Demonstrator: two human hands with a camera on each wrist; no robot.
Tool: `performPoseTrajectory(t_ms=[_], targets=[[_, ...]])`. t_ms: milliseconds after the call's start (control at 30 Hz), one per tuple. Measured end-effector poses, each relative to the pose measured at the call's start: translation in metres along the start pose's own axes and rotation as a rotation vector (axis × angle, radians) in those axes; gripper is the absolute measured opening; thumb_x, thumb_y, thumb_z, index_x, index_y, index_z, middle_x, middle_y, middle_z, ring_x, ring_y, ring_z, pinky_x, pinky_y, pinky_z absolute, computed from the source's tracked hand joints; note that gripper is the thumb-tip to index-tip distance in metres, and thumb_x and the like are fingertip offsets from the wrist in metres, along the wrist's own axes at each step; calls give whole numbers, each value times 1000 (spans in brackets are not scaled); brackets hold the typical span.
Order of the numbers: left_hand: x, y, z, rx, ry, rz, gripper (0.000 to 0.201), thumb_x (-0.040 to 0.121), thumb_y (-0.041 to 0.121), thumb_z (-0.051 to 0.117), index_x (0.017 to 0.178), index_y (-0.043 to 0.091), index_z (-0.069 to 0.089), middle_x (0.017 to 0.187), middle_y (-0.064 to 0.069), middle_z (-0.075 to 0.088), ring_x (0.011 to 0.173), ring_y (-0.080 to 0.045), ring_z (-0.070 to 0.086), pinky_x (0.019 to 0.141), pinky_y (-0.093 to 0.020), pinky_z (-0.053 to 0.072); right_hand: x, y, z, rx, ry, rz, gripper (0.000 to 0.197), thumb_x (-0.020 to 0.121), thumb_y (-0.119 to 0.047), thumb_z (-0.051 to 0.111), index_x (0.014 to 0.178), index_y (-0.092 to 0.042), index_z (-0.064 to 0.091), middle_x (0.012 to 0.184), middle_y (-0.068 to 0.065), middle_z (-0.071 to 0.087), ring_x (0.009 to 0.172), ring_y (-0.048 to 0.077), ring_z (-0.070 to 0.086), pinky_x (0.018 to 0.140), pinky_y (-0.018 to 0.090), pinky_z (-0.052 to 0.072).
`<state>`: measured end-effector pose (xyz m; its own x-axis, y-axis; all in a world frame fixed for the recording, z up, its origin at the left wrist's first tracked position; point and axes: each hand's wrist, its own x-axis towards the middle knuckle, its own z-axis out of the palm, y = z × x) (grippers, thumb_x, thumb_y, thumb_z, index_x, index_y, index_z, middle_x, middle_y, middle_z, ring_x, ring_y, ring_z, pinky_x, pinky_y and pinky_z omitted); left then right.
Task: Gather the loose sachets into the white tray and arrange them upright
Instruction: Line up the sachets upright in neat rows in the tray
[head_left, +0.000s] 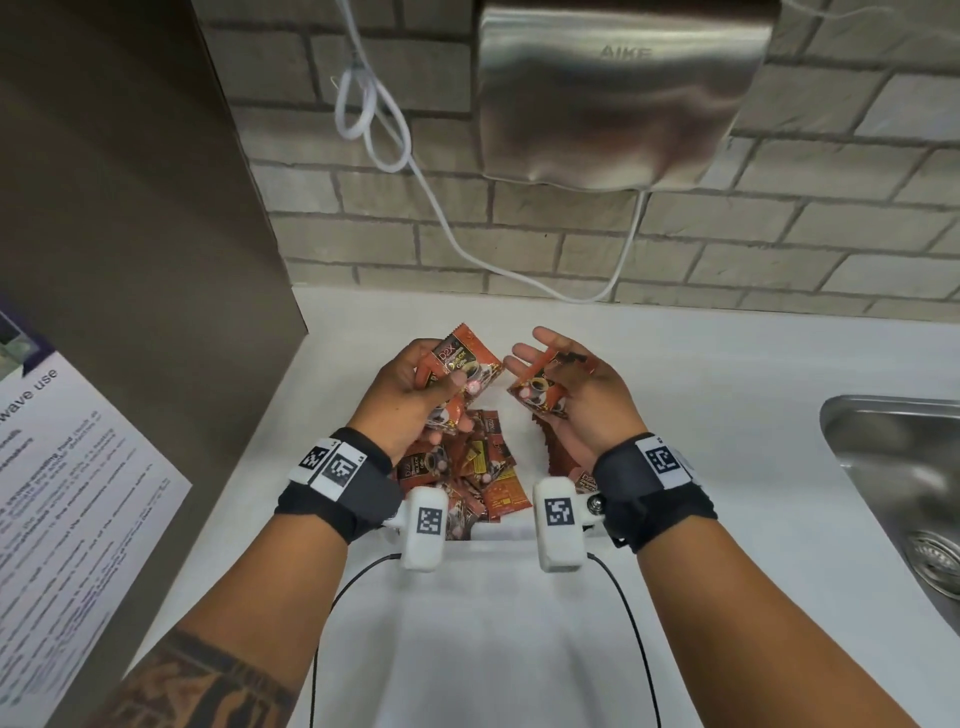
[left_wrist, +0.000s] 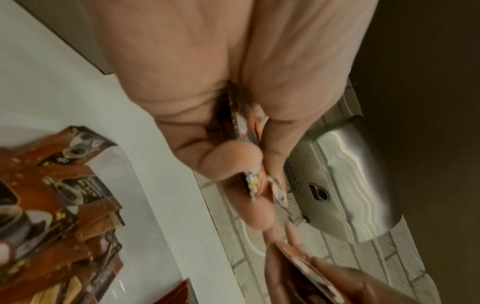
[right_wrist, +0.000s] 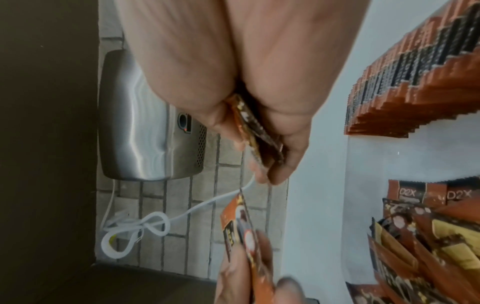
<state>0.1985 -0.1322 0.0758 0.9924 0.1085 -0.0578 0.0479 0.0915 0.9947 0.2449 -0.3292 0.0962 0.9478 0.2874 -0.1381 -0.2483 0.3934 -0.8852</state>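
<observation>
Over the white tray (head_left: 500, 532) my left hand (head_left: 441, 385) grips a small fan of orange-brown coffee sachets (head_left: 457, 364), also seen edge-on as held sachets (left_wrist: 246, 131). My right hand (head_left: 551, 375) pinches a few more sachets (head_left: 540, 391) between thumb and fingers, shown in the wrist view as held sachets (right_wrist: 255, 133). Loose sachets (head_left: 470, 470) lie jumbled in the tray under both hands. A row of upright sachets (right_wrist: 415, 82) stands along the tray's right side. The two hands are a little apart and do not touch.
A steel hand dryer (head_left: 618, 93) hangs on the brick wall, with a looped white cable (head_left: 363, 109) beside it. A steel sink (head_left: 904, 478) lies at the right. A dark panel (head_left: 130, 208) with a paper notice (head_left: 67, 499) closes off the left.
</observation>
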Motion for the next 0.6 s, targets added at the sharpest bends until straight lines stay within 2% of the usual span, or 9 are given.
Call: performPoseTrajectory(t_ms=[67, 133, 200, 300, 367, 433, 467, 533, 600], targets=[[-3, 1, -5, 30, -45, 12, 36, 88, 23, 75, 119, 23, 56, 102, -8, 73, 62, -32, 68, 43, -23, 39, 0, -2, -1, -38, -4, -2, 35, 100, 0, 42, 131, -9, 56, 107, 16, 72, 103, 27, 71, 87, 42, 57], [-4, 3, -4, 98, -97, 31, 40, 83, 25, 80, 117, 25, 58, 106, -4, 73, 61, -32, 67, 47, -28, 43, -1, -2, 4, -212, -32, 2, 27, 102, -16, 52, 129, -15, 57, 94, 11, 68, 90, 25, 68, 82, 39, 59], [-6, 7, 0, 212, -130, 65, 41, 81, 25, 83, 115, 25, 60, 105, 0, 73, 66, -34, 69, 46, -29, 47, -4, -1, 12, -389, -138, 65, 34, 94, -25, 67, 126, -19, 59, 102, 7, 70, 91, 23, 69, 75, 31, 59], [-7, 10, 7, 266, -177, 86, 39, 85, 16, 79, 116, 22, 58, 102, 1, 73, 66, -32, 70, 41, -26, 45, -4, 6, 16, -391, -233, 113, 37, 90, -12, 72, 125, -10, 62, 115, 15, 71, 104, 30, 70, 82, 37, 60], [-6, 8, 6, 219, -166, 53, 32, 93, 6, 67, 119, 20, 54, 106, -6, 70, 69, -27, 69, 41, -25, 46, -3, 5, 13, -347, -188, 116, 30, 94, -6, 64, 124, -10, 63, 117, 19, 69, 102, 31, 70, 86, 42, 59], [-5, 8, 4, 111, -133, -15, 35, 96, -6, 54, 121, 19, 52, 111, -9, 65, 73, -16, 67, 48, -28, 53, -1, 4, 8, -305, -121, 142, 30, 98, -2, 53, 124, -12, 62, 112, 15, 70, 99, 28, 72, 89, 45, 58], [-5, 8, 3, 72, -132, -27, 38, 96, -8, 52, 123, 18, 50, 113, -8, 63, 75, -11, 67, 52, -28, 55, 0, 5, 6, -306, -106, 148, 29, 100, -3, 51, 125, -13, 61, 106, 13, 72, 97, 26, 72, 89, 44, 58], [-6, 7, 6, 95, -145, 12, 40, 95, -6, 58, 126, 17, 45, 116, -4, 60, 83, -6, 69, 57, -28, 58, -2, 7, 5, -342, -117, 140, 25, 99, -15, 59, 124, -15, 62, 95, 9, 70, 89, 24, 70, 87, 41, 59], [-6, 6, 11, 148, -148, 64, 45, 89, -1, 69, 122, 20, 47, 118, -4, 60, 88, -11, 71, 60, -28, 58, -7, 10, 10, -369, -158, 152, 32, 93, -25, 69, 122, -15, 64, 99, 10, 72, 90, 23, 68, 87, 39, 59]])
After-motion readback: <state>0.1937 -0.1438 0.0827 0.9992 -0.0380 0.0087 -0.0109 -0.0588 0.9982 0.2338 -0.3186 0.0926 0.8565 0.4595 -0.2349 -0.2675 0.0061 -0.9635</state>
